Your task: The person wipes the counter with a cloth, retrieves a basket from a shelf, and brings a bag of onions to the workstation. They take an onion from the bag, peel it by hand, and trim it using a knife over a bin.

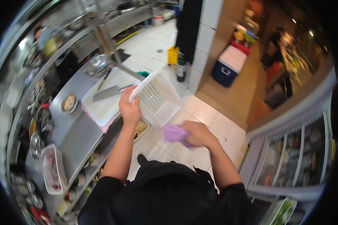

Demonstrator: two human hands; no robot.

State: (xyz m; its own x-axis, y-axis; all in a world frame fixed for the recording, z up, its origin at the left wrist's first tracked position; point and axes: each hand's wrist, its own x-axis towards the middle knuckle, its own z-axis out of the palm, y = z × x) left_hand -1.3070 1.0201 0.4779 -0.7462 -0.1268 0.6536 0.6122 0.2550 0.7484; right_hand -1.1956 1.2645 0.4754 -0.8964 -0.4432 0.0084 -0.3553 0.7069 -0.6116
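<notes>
My left hand [130, 108] grips the rim of a white perforated plastic basket [156, 99], which is tilted over the floor with its inside towards me. No contents show in it. To the right and a little lower, my right hand [196, 134] is closed around a crumpled purple cloth [175, 133], apart from the basket. Left of the basket, a white cutting board [112, 95] lies on the steel counter [73, 129]. A cleaver [106, 93] and a thin dark-handled tool [104, 79] rest on the board.
Steel bowls [97, 65], a small bowl of pale food [68, 102] and a white basket with bagged food [53, 168] stand on the counter. A blue cooler [229, 65], a fire extinguisher [181, 68] and a glass-doored fridge [293, 150] are to the right. A person [45, 35] stands behind the shelving.
</notes>
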